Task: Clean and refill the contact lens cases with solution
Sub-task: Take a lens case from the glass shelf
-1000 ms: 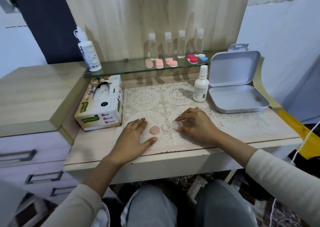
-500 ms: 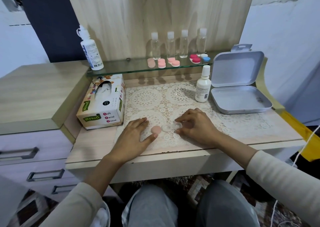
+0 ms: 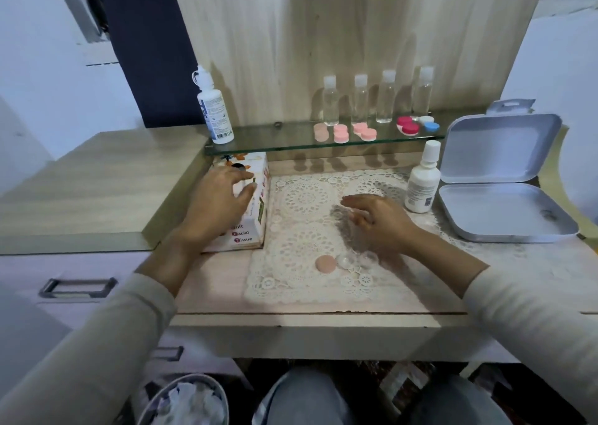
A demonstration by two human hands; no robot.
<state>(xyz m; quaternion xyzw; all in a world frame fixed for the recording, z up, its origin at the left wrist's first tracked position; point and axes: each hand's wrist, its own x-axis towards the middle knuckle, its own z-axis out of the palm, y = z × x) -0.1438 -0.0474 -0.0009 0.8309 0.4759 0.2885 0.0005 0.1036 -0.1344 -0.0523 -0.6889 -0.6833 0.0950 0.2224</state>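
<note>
Hands first: left hand (image 3: pixel 216 204) is out over the top of the tissue box (image 3: pixel 255 217), fingers loosely spread and thumb out to the side, gripping nothing that I can see; whether the fingertips touch the box I cannot tell. Right hand (image 3: pixel 382 220) hangs above the lace mat (image 3: pixel 304 198), palm down, fingers stretched toward the left and slightly parted, empty, its shadow on the lace beneath. Nearer the person, the clear case (image 3: pixel 357 259) lies on the mat with both wells uncapped, and one pink cap (image 3: pixel 326 263) lies flat just beside it on the left; neither hand touches them. Now the writing: the box front reads "acial" and "issue" with initials in red dots, and above them "oft", its start hidden by the wrist. White bottle (image 3: pixel 422 185) stands at the mat's far right, beside the open tin (image 3: pixel 504 211); its label is printed but too small to read.
</note>
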